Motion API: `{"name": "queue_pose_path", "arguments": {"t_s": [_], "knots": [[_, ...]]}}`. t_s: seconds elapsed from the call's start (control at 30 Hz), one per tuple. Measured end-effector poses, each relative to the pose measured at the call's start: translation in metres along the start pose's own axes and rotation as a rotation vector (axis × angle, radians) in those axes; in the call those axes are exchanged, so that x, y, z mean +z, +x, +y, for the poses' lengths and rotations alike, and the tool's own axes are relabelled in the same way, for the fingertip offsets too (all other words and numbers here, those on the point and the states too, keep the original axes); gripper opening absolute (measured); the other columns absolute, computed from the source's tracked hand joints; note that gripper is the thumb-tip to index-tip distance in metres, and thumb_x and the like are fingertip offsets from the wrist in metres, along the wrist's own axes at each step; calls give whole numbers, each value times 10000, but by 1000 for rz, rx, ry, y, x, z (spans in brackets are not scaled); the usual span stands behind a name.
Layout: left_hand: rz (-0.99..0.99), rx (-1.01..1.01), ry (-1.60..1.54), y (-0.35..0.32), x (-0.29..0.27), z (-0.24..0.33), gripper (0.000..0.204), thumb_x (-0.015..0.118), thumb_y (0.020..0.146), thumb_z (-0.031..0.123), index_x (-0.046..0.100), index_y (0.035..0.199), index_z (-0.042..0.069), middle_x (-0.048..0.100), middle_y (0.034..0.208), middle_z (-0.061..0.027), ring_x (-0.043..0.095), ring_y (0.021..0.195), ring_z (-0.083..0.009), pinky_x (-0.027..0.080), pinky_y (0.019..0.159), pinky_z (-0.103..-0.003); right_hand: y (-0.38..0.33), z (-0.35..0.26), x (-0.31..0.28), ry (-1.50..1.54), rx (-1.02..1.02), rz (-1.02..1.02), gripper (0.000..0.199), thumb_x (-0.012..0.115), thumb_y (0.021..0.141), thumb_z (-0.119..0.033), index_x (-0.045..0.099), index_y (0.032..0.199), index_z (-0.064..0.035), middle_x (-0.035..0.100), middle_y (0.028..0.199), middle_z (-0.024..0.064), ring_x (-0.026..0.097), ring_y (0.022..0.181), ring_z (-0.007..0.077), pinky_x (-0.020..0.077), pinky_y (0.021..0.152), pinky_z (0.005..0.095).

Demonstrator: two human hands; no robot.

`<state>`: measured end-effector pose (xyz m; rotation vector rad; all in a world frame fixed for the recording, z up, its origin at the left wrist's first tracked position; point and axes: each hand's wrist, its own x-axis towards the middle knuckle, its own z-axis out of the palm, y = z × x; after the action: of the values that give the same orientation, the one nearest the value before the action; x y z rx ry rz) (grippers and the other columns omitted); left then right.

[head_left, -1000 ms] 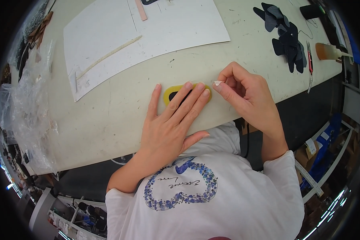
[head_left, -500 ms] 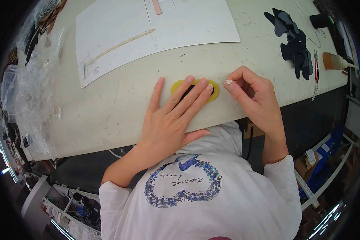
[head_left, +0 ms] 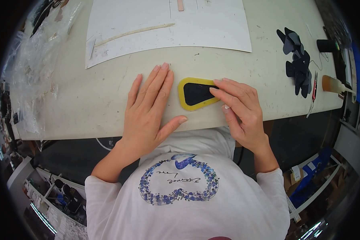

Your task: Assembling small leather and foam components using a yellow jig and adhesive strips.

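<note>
A yellow, rounded, tapering frame [head_left: 183, 89] lies flat on the table with a black piece [head_left: 196, 94] inside its outline. My left hand [head_left: 148, 96] rests flat on the table left of the frame, fingers stretched out and thumb spread, apart from it. My right hand [head_left: 242, 108] reaches over the frame's narrow right end, its fingertips touching it and hiding that end. A small white scrap [head_left: 227, 107] shows at my right thumb tip, held close against the fingers.
Across the table [head_left: 212, 64] lies a white sheet [head_left: 208, 28] with a pale strip [head_left: 136, 33]. Crumpled clear plastic [head_left: 36, 76] is at left. Dark cut pieces [head_left: 300, 66], red-handled snips [head_left: 314, 88], a black spool [head_left: 327, 45] and an amber bottle [head_left: 333, 85] are at right.
My left hand has come off the yellow frame and moved left onto the table, uncovering the black piece. My right hand has moved in from the right onto the frame's narrow end.
</note>
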<state>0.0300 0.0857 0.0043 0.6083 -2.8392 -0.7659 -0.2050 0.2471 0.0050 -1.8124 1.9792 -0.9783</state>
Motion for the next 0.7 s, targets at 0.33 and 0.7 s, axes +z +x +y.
{"name": "queue_pose_path", "arguments": {"t_s": [0.33, 0.7], "knots": [[123, 2, 150, -1, 18, 23, 527, 712, 996, 243, 709, 1521, 287, 578, 1607, -111, 534, 1499, -290, 308, 1293, -522, 0, 2, 10, -129, -38, 10, 462, 777, 852, -1, 821, 1284, -156, 735, 1430, 47, 656, 1296, 282, 471, 1080, 425], [132, -19, 148, 0, 14, 20, 592, 706, 978, 140, 653, 1568, 160, 596, 1594, -92, 554, 1484, -281, 332, 1272, -502, 0, 3, 11, -148, -49, 17, 469, 776, 844, 2, 821, 1281, -159, 736, 1424, 43, 656, 1293, 278, 469, 1080, 419]]}}
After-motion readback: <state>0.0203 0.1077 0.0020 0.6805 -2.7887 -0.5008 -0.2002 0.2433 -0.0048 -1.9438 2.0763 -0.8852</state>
